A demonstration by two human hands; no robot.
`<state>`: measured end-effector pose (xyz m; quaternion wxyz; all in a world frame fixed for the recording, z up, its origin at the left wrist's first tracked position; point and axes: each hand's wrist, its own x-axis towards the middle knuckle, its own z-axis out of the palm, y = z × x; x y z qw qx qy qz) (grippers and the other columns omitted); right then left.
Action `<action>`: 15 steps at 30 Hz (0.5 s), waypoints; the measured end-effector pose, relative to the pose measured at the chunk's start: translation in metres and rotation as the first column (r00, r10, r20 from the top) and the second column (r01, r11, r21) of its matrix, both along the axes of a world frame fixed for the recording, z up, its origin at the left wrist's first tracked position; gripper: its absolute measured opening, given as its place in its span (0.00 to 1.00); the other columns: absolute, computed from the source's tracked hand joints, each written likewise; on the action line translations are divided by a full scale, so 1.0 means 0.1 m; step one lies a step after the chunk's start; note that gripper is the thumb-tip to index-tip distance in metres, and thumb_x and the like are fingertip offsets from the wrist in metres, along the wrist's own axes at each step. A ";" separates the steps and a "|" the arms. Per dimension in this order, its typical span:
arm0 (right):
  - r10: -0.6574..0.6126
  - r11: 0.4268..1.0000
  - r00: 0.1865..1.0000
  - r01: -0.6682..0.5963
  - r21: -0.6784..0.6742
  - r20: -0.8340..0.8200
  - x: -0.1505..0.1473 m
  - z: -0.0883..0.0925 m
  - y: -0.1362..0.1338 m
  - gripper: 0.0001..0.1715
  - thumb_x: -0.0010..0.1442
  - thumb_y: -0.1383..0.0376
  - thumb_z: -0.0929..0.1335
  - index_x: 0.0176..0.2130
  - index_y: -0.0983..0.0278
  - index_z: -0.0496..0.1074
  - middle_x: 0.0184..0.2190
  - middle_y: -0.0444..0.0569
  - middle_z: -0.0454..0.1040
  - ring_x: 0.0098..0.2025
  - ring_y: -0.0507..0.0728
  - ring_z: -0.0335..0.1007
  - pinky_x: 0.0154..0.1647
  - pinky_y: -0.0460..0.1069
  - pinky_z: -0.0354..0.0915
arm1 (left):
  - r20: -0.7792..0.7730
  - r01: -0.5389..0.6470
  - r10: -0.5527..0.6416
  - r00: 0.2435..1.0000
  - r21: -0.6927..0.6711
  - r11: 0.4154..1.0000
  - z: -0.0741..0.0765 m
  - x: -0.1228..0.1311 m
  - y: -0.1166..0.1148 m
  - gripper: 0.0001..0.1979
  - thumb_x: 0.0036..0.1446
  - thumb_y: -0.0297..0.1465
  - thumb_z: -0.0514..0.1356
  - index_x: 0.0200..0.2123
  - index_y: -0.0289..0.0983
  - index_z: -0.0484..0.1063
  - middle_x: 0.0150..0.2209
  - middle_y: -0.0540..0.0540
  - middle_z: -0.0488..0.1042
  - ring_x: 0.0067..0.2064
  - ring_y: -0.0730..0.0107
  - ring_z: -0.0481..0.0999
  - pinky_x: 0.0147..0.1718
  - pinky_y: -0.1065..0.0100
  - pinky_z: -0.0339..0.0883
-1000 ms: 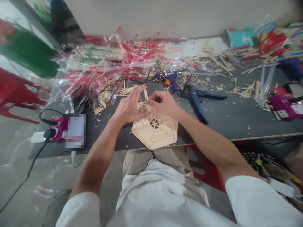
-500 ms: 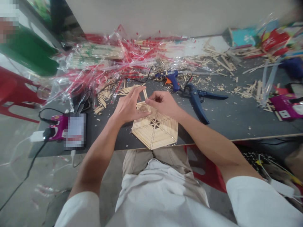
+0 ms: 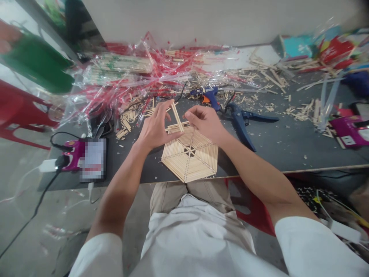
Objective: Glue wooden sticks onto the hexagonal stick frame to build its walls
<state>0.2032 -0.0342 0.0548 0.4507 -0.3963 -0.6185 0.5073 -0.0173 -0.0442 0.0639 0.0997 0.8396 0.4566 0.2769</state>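
A flat hexagonal frame of wooden sticks [image 3: 189, 156] lies on the dark grey work board [image 3: 259, 154], its rows set in rings around a small central opening. My left hand [image 3: 157, 127] is shut on a single thin wooden stick [image 3: 177, 117], pinching it between index finger and thumb, tilted over the frame's upper edge. My right hand [image 3: 205, 123] sits just right of that stick with its fingers curled, holding nothing I can see. Part of the frame's upper edge is hidden under my hands.
A blue hot glue gun [image 3: 210, 96] and blue-handled cutters [image 3: 240, 125] lie to the right, among scattered wood offcuts. Plastic wrap with stick bundles [image 3: 121, 65] heaps at the back. A cable and a magenta device [image 3: 70, 159] sit at the left.
The stick now leans more, its upper end shifted left and higher. My right hand has moved slightly right, away from the stick.
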 end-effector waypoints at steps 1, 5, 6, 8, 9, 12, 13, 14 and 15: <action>0.051 0.999 0.999 -0.051 -0.018 -0.004 0.01 0.01 -0.01 0.34 0.55 0.34 0.75 0.36 0.62 0.75 0.22 0.38 0.65 0.23 0.48 0.55 0.24 0.48 0.52 | 0.004 0.007 -0.007 1.000 -0.002 1.000 -0.01 0.00 0.00 0.52 0.55 0.62 0.65 0.73 0.40 0.55 0.67 0.31 0.68 0.46 0.60 0.82 0.40 0.63 0.77; 0.310 0.939 0.948 -0.318 -0.129 -0.075 0.02 0.02 -0.03 0.31 0.59 0.38 0.74 0.38 0.62 0.77 0.20 0.37 0.62 0.22 0.47 0.53 0.23 0.47 0.51 | 0.029 0.062 -0.061 0.998 -0.021 0.998 -0.01 0.02 -0.01 0.54 0.55 0.65 0.63 0.74 0.43 0.52 0.66 0.32 0.69 0.49 0.58 0.81 0.41 0.63 0.78; 0.353 0.918 0.930 -0.365 -0.154 -0.100 0.02 0.02 -0.04 0.31 0.58 0.38 0.75 0.38 0.63 0.77 0.20 0.36 0.61 0.22 0.47 0.52 0.23 0.47 0.50 | 0.041 0.076 -0.074 0.996 -0.029 0.997 -0.01 0.02 -0.01 0.54 0.54 0.65 0.63 0.74 0.43 0.52 0.67 0.32 0.68 0.49 0.58 0.81 0.40 0.63 0.78; 0.395 0.886 0.905 -0.421 -0.195 -0.159 0.01 -0.01 -0.03 0.30 0.57 0.39 0.76 0.37 0.63 0.79 0.18 0.36 0.60 0.22 0.46 0.51 0.23 0.46 0.48 | 0.062 0.093 -0.090 0.994 -0.044 0.995 0.00 0.03 -0.02 0.55 0.54 0.66 0.63 0.74 0.44 0.52 0.68 0.32 0.67 0.48 0.58 0.82 0.40 0.63 0.78; 0.399 0.876 0.897 -0.434 -0.210 -0.190 0.01 -0.02 -0.03 0.30 0.56 0.39 0.77 0.37 0.63 0.79 0.18 0.35 0.60 0.22 0.46 0.51 0.23 0.46 0.48 | 0.068 0.098 -0.095 0.993 -0.050 0.994 0.00 0.03 -0.02 0.55 0.53 0.67 0.62 0.74 0.44 0.52 0.68 0.32 0.66 0.48 0.58 0.82 0.39 0.63 0.78; 0.402 0.855 0.881 -0.458 -0.241 -0.248 0.01 -0.04 -0.02 0.28 0.54 0.41 0.79 0.35 0.63 0.80 0.17 0.35 0.60 0.21 0.46 0.50 0.23 0.46 0.48 | 0.077 0.119 -0.116 0.990 -0.046 0.992 0.00 0.03 -0.03 0.53 0.55 0.66 0.62 0.75 0.45 0.51 0.68 0.33 0.66 0.47 0.58 0.82 0.39 0.63 0.78; 0.408 0.848 0.876 -0.468 -0.248 -0.259 0.01 -0.04 -0.01 0.28 0.54 0.42 0.79 0.35 0.63 0.80 0.17 0.35 0.60 0.21 0.46 0.50 0.23 0.45 0.48 | 0.079 0.128 -0.124 0.989 -0.042 0.991 0.00 0.03 -0.03 0.53 0.56 0.65 0.62 0.75 0.46 0.51 0.68 0.33 0.66 0.47 0.59 0.82 0.39 0.63 0.78; 0.416 0.841 0.869 -0.480 -0.251 -0.269 0.02 -0.04 -0.01 0.27 0.54 0.42 0.79 0.34 0.63 0.80 0.16 0.35 0.60 0.21 0.46 0.50 0.23 0.45 0.49 | 0.078 0.134 -0.130 0.988 -0.042 0.990 0.00 0.03 -0.03 0.52 0.56 0.64 0.62 0.75 0.47 0.50 0.67 0.34 0.67 0.48 0.58 0.82 0.39 0.63 0.78; 0.424 0.833 0.862 -0.492 -0.253 -0.279 0.02 -0.04 -0.01 0.27 0.54 0.42 0.79 0.34 0.63 0.80 0.16 0.35 0.60 0.21 0.46 0.50 0.23 0.45 0.49 | 0.075 0.135 -0.132 0.988 -0.043 0.990 0.00 0.03 -0.04 0.52 0.57 0.63 0.63 0.75 0.47 0.50 0.67 0.34 0.67 0.48 0.58 0.82 0.39 0.63 0.78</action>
